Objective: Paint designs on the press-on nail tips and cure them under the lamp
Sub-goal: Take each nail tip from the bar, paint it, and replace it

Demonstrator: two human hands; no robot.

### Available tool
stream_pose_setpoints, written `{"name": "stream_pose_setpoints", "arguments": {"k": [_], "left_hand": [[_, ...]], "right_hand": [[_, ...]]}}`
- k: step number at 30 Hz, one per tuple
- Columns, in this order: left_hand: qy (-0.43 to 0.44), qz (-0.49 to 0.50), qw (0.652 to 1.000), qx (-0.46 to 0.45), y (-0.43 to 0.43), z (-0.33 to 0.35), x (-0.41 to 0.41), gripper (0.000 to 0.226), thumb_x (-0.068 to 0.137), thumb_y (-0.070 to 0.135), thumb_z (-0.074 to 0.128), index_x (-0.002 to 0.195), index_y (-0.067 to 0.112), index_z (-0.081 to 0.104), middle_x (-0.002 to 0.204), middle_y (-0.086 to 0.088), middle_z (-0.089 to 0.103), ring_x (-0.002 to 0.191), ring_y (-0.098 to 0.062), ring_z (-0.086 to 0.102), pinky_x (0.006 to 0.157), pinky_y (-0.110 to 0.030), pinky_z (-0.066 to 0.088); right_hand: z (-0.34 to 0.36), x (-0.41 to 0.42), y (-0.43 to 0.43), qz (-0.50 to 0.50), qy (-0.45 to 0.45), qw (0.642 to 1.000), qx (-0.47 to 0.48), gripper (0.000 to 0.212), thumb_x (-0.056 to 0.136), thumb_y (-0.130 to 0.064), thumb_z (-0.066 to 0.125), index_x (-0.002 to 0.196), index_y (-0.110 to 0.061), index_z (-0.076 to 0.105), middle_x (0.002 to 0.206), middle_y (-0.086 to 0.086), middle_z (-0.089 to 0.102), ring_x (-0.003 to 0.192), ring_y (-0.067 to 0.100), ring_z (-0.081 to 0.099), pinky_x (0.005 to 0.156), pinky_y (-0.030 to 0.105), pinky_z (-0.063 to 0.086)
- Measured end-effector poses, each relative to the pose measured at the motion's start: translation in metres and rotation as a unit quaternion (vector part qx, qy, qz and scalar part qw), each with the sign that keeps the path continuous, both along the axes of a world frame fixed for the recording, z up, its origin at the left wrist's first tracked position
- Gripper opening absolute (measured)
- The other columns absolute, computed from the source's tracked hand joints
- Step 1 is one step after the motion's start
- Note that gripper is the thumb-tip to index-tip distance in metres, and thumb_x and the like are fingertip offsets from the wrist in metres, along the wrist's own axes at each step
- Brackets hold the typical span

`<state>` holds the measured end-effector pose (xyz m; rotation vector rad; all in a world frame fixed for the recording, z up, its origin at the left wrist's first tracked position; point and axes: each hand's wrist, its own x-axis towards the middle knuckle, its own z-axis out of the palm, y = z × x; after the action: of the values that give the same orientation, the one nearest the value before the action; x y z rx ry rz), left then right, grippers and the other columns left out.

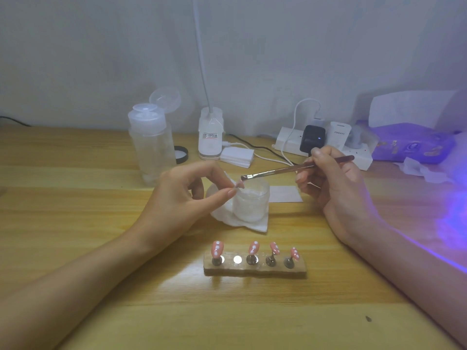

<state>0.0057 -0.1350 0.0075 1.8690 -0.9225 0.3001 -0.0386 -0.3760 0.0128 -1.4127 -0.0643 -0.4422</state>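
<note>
My left hand (187, 195) pinches a small pink nail tip (239, 184) between thumb and forefinger, just over the rim of a frosted jar (250, 203). My right hand (331, 180) grips a thin brush (290, 169), its bristles touching the held tip. In front of me a wooden holder (255, 270) carries several pink nail tips with white dots, such as the leftmost one (217, 248), on small stands. One magnet spot (237, 259) on the holder is bare. Purple light from the curing lamp (454, 218) spills in at the right edge.
A white tissue (247, 223) lies under the jar. At the back stand a clear pump bottle (151, 145), a desk lamp base (210, 137), a stack of white pads (237, 156), a power strip (326, 145) with plugs and a purple packet (409, 145).
</note>
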Motion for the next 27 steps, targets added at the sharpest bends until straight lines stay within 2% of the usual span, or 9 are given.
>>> {"name": "stream_pose_setpoints", "arguments": {"k": [4,10,14,20,24,27], "left_hand": [[-0.013,0.008,1.0,0.008,-0.0002,0.0001,0.0001,0.011,0.087,0.015,0.075,0.08,0.02,0.067,0.059,0.034,0.051,0.05,-0.002,0.036,0.055,-0.006,0.032],[-0.031,0.015,0.999,0.013,0.0002,-0.0007,0.001,0.011,0.086,0.015,0.075,0.08,0.019,0.067,0.07,0.031,0.055,0.052,-0.003,0.038,0.055,-0.005,0.032],[-0.031,0.008,0.999,0.009,0.0007,-0.0015,0.0013,0.008,0.086,0.02,0.072,0.08,0.019,0.066,0.08,0.018,0.058,0.052,-0.004,0.039,0.055,-0.006,0.031],[-0.032,0.012,0.999,0.013,0.0006,-0.0025,0.0011,0.008,0.086,0.021,0.071,0.081,0.019,0.066,0.084,0.012,0.06,0.053,-0.005,0.04,0.056,-0.006,0.031],[-0.034,0.013,0.999,0.015,0.0003,-0.0017,-0.0001,0.008,0.086,0.021,0.071,0.08,0.02,0.065,0.082,0.014,0.059,0.053,-0.005,0.041,0.056,-0.006,0.031],[-0.031,0.013,0.999,0.012,-0.0002,-0.0016,0.0004,0.009,0.086,0.021,0.071,0.079,0.019,0.065,0.082,0.014,0.059,0.054,-0.005,0.041,0.056,-0.006,0.031]], "right_hand": [[-0.0024,-0.0005,0.0011,0.002,0.003,0.999,-0.044,0.029,0.101,-0.02,0.053,0.073,-0.018,0.054,0.059,0.002,0.065,0.058,0.013,0.062,0.056,0.019,0.05],[0.0013,-0.0007,0.0009,0.001,-0.006,1.0,0.005,0.03,0.096,-0.029,0.057,0.066,-0.027,0.06,0.058,0.0,0.063,0.058,0.011,0.062,0.055,0.019,0.049],[-0.0008,-0.0001,0.0012,-0.003,0.011,1.0,-0.017,0.033,0.101,-0.022,0.053,0.068,-0.022,0.056,0.057,0.001,0.062,0.056,0.011,0.06,0.053,0.018,0.048],[0.0,-0.0001,0.0,0.009,-0.002,1.0,0.004,0.033,0.099,-0.027,0.056,0.066,-0.027,0.059,0.057,0.0,0.062,0.056,0.011,0.059,0.054,0.019,0.048],[-0.0013,0.0007,-0.0005,-0.009,0.01,1.0,0.006,0.029,0.101,-0.022,0.053,0.072,-0.018,0.053,0.056,0.0,0.061,0.056,0.011,0.058,0.053,0.019,0.047],[0.0001,0.0003,-0.0007,0.007,-0.002,1.0,0.017,0.028,0.097,-0.026,0.057,0.07,-0.021,0.055,0.057,0.0,0.061,0.056,0.01,0.059,0.053,0.018,0.047]]}}
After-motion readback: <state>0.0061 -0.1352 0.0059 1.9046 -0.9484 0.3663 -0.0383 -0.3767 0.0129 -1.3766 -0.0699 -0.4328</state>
